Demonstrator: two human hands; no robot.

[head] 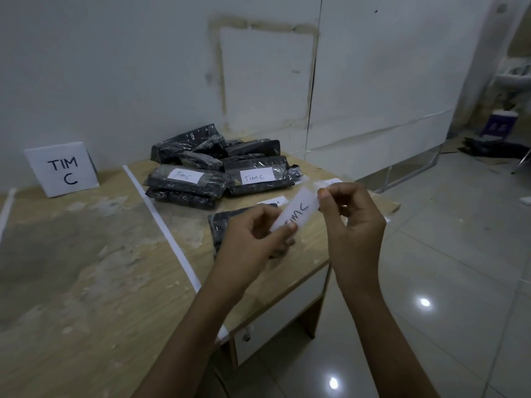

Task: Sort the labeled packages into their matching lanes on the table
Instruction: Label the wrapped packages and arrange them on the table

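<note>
A white paper label reading "TIM C" is held in the air between both hands. My left hand pinches its lower end and my right hand pinches its upper end. Under the hands lies a single black wrapped package, partly hidden. Behind it sits a pile of black packages; two of them show labels reading "TIM C". A standing white sign marked "TIM C" leans at the back left of the wooden table.
A white tape line runs across the table and splits it into lanes; another tape strip shows at the far left. Loose paper labels lie near the table's right edge. Tiled floor lies to the right.
</note>
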